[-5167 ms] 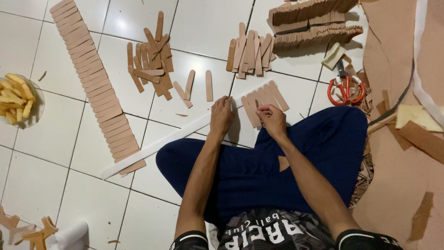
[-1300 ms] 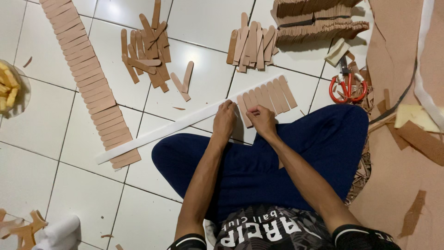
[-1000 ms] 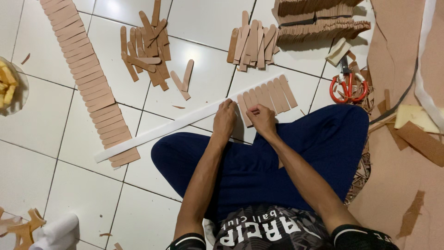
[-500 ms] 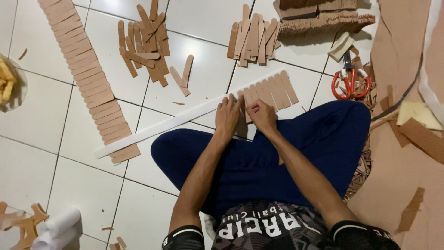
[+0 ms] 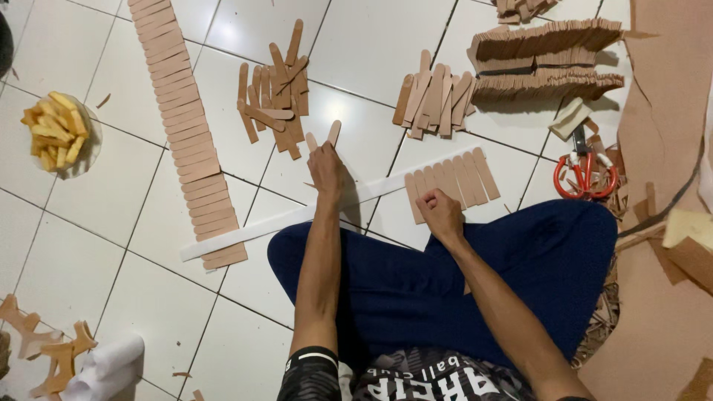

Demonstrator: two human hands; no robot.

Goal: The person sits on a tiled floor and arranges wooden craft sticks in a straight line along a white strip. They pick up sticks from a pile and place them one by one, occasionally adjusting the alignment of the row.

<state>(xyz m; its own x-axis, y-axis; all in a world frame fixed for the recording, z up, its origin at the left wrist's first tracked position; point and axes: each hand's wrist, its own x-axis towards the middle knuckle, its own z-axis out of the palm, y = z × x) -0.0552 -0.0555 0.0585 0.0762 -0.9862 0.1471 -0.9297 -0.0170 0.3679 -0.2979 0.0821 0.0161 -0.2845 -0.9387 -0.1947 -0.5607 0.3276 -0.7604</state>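
Head view. Left hand reaches forward over the white strip on the tiled floor, fingertips closing on two loose cardboard slats just beyond it; whether they are pinched or only touched cannot be told. Right hand, fingers curled, presses the near end of the slat row lying on the strip. Risk: with the strip held only by this hand, a nudge from the reaching arm could skew the aligned row.
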